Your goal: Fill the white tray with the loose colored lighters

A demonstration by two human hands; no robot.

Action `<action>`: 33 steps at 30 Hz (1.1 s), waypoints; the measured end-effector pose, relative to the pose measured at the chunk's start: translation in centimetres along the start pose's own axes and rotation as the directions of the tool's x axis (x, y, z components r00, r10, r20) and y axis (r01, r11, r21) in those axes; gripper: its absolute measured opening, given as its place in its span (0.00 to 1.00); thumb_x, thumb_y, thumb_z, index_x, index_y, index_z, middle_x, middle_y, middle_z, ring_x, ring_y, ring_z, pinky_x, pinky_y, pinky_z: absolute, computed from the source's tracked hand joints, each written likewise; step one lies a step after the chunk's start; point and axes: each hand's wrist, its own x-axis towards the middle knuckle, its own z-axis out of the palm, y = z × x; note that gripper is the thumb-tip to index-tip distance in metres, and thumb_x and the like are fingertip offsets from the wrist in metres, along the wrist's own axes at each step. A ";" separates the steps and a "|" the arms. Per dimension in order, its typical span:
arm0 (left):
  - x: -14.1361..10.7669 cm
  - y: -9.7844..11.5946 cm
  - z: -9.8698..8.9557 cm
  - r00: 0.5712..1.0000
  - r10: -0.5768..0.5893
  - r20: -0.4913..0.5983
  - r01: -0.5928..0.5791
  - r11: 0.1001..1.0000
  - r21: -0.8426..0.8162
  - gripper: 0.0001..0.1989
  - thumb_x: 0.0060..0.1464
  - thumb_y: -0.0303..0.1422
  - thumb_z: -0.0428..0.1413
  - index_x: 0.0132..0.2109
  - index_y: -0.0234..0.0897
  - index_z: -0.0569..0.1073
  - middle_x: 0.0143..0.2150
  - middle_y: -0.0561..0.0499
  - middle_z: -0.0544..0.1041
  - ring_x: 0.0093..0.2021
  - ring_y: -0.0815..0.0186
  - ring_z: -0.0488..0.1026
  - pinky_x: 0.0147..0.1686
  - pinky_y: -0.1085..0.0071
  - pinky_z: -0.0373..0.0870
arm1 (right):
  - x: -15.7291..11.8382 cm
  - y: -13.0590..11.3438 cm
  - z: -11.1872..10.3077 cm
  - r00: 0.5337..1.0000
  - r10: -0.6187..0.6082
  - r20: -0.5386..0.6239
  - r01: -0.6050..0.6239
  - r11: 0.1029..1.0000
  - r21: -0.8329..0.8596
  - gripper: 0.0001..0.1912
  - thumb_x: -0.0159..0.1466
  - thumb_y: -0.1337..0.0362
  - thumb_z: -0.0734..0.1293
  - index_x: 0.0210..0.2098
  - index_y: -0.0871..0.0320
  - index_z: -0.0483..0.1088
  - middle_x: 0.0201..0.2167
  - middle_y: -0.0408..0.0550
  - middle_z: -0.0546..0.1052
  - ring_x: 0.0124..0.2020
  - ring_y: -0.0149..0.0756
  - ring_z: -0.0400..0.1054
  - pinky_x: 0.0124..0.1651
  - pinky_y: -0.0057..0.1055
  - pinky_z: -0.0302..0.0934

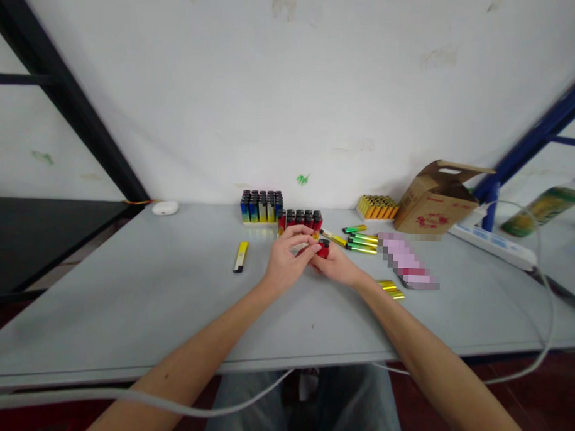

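A red lighter (323,249) with a black top is in my right hand (335,265), whose fingers are wrapped round it. The fingers of my left hand (288,256) are bent, with the thumb and fingertips at the same lighter. Just behind my hands stands a block of red lighters (317,223), partly hidden by my left hand. Left of that is a block of blue and yellow lighters (261,208). One yellow lighter (241,256) lies alone to the left. Several green lighters (363,239) and a yellow one (334,238) lie right of my hands.
Orange lighters (378,207) stand beside an open cardboard box (429,205) at the back right. A blurred pink item (406,260), gold wrappers (391,289), a power strip (494,245) and a bottle (542,209) are rightward. A white case (165,207) sits back left; a cable crosses the front.
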 end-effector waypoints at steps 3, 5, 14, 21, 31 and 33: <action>0.0 -0.1 0.0 1.000 -0.009 0.007 0.009 1.000 -0.004 0.03 0.51 0.29 0.59 0.30 0.36 0.76 0.46 0.46 0.74 0.49 0.61 0.72 0.55 0.61 0.67 | 0.0 -0.3 0.2 1.000 -0.011 -0.010 0.011 1.000 -0.007 0.21 0.64 0.47 0.60 0.23 0.55 0.56 0.18 0.38 0.58 0.20 0.27 0.49 0.22 0.27 0.45; 0.0 -0.1 0.1 1.000 -0.008 -0.001 0.008 1.000 -0.012 0.03 0.51 0.29 0.59 0.30 0.36 0.76 0.47 0.45 0.73 0.50 0.60 0.71 0.56 0.60 0.66 | 0.1 -0.5 0.3 1.000 -0.017 -0.015 0.016 1.000 -0.019 0.22 0.64 0.46 0.60 0.23 0.55 0.56 0.17 0.38 0.58 0.20 0.27 0.49 0.22 0.27 0.45; 0.2 -0.5 -0.1 1.000 -0.008 0.024 0.008 1.000 0.005 0.04 0.52 0.30 0.59 0.31 0.36 0.76 0.45 0.46 0.74 0.52 0.58 0.71 0.57 0.59 0.65 | 0.3 -0.1 0.7 0.996 -0.015 -0.085 0.013 1.000 -0.019 0.19 0.63 0.48 0.61 0.25 0.55 0.57 0.19 0.38 0.58 0.20 0.27 0.48 0.22 0.26 0.47; 0.4 -0.7 -0.3 0.998 0.003 0.058 -0.004 1.000 0.005 0.04 0.52 0.31 0.59 0.30 0.37 0.77 0.42 0.46 0.74 0.54 0.56 0.71 0.58 0.56 0.64 | 0.1 0.0 0.7 0.997 -0.002 -0.083 0.000 1.000 -0.028 0.19 0.65 0.51 0.60 0.24 0.55 0.57 0.18 0.38 0.58 0.20 0.27 0.49 0.22 0.26 0.47; 0.8 -1.1 -0.1 0.999 0.014 -0.053 -0.011 0.998 0.054 0.11 0.50 0.33 0.61 0.41 0.36 0.77 0.44 0.44 0.77 0.48 0.60 0.73 0.52 0.61 0.70 | 1.0 -1.3 -0.1 0.984 -0.052 -0.172 0.039 0.996 -0.076 0.11 0.62 0.62 0.60 0.40 0.61 0.69 0.28 0.44 0.70 0.28 0.31 0.59 0.36 0.31 0.60; 0.7 -1.1 -0.2 1.000 0.013 -0.026 -0.011 0.997 0.079 0.12 0.50 0.35 0.62 0.42 0.35 0.78 0.48 0.43 0.76 0.50 0.59 0.73 0.54 0.60 0.68 | 1.0 -1.0 -0.3 0.977 -0.073 -0.201 0.047 0.990 -0.131 0.14 0.61 0.66 0.59 0.44 0.62 0.69 0.35 0.48 0.73 0.33 0.34 0.63 0.42 0.34 0.62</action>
